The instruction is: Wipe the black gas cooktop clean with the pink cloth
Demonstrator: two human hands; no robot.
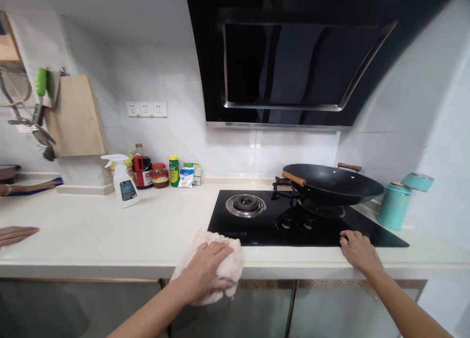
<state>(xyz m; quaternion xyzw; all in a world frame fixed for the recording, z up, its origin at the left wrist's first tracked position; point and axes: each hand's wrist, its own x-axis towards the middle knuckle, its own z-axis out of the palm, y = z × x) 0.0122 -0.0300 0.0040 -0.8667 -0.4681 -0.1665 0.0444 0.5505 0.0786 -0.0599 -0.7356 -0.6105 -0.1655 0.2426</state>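
Note:
My left hand [207,267] presses a pale pink cloth [230,267] against the front edge of the white counter [110,235], with part of the cloth hanging down over the cabinet front. The cloth's upper end lies by the near left corner of the black gas cooktop [270,230]. My right hand [360,250] rests at the cooktop's front edge, fingers curled in, with no object visible in it. A black wok [330,184] with wooden handles sits over the right burner. The left burner [246,205] is bare, its pot support resting beside the wok.
Another person's hands reach in at far left, one [16,235] flat on the counter, one on a blue cloth [40,186]. A white spray bottle [125,184], sauce jar [160,175] and packets stand behind. Right of the wok is a teal canister [394,208]; a black range hood [282,69] overhangs.

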